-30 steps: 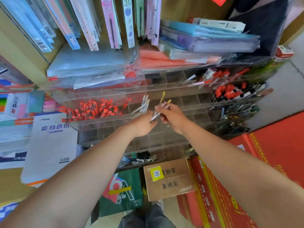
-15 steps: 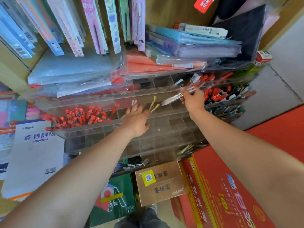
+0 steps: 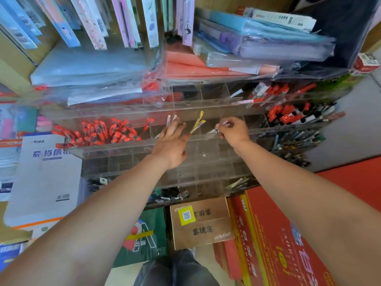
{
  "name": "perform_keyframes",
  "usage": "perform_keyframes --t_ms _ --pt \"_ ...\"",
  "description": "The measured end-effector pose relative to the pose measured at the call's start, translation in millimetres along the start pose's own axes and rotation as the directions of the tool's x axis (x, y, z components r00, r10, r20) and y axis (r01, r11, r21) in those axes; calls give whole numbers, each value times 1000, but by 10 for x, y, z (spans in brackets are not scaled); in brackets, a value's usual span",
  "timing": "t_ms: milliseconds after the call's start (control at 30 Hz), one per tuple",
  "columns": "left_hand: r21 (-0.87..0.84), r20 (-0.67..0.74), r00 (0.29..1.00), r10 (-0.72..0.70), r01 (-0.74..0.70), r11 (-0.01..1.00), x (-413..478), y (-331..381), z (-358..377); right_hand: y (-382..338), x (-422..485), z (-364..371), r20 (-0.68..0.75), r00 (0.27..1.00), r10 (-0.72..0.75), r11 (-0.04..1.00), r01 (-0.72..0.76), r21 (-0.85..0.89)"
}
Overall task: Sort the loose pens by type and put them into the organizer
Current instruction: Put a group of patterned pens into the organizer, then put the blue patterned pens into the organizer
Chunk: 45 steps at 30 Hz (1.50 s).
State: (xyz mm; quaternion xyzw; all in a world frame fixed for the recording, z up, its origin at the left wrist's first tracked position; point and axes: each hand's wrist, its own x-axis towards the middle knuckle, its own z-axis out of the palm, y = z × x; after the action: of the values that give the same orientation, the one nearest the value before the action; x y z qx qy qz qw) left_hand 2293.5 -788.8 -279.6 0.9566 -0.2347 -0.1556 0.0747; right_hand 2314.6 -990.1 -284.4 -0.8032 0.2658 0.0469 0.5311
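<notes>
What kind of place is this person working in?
Probably a stationery shop: a clear compartmented organizer holding red pens, packaged notebooks standing on the shelf above, and printed cartons stacked below.

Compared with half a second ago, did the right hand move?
Yes. Against the organizer, the right hand went left and lower, away from the red-capped pens and toward the yellow-clipped pens.

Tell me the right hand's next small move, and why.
Probably let go: the right hand pinches a clear pen low over an organizer compartment, while the left hand holds more pens.
</notes>
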Motion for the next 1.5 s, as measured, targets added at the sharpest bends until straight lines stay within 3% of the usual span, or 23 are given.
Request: perform_keyframes --t_ms 133,300,400,533,700,867,967,1067,1200,1367,1500 --pt "-14 -13 1000 -8 8 1000 -15 19 -16 -9 -53 -57 -22 996 -85 981 80 -177" --pt "-51 -128 992 -14 7 999 -144 32 -128 -138 -305 -72 -102 932 -348 896 299 -327" --pt "-53 -214 976 -26 15 998 -317 -28 -211 -267 -515 45 28 883 -469 835 453 -313" --pt "-95 -368 925 -93 62 994 -706 -287 -318 -465 -941 459 252 814 -523 751 580 -315" --pt "-230 -351 901 -255 181 956 -1588 -964 -315 -549 -1564 1321 460 715 -527 587 697 -411" --pt "-315 -254 855 -452 369 874 -2928 -1992 44 -583 -2458 2552 656 592 -468 455 798 -396" --pt "-344 -127 842 -525 459 819 -3809 -2686 365 -534 -3087 3416 738 529 -419 456 825 -332" --pt "-245 -31 832 -554 531 811 -4629 -3377 666 -426 -3658 4330 810 468 -353 420 853 -310" --pt "-157 78 798 -598 602 783 -5540 -4175 1069 -311 -4343 5427 854 473 -216 403 840 -363" --pt "-255 123 750 -650 657 709 -6293 -5000 1489 -190 -4946 6491 903 418 -96 292 879 -376" --pt "-295 116 691 -714 710 640 -6607 -5570 1764 -159 -5131 7209 918 388 -80 298 889 -349"
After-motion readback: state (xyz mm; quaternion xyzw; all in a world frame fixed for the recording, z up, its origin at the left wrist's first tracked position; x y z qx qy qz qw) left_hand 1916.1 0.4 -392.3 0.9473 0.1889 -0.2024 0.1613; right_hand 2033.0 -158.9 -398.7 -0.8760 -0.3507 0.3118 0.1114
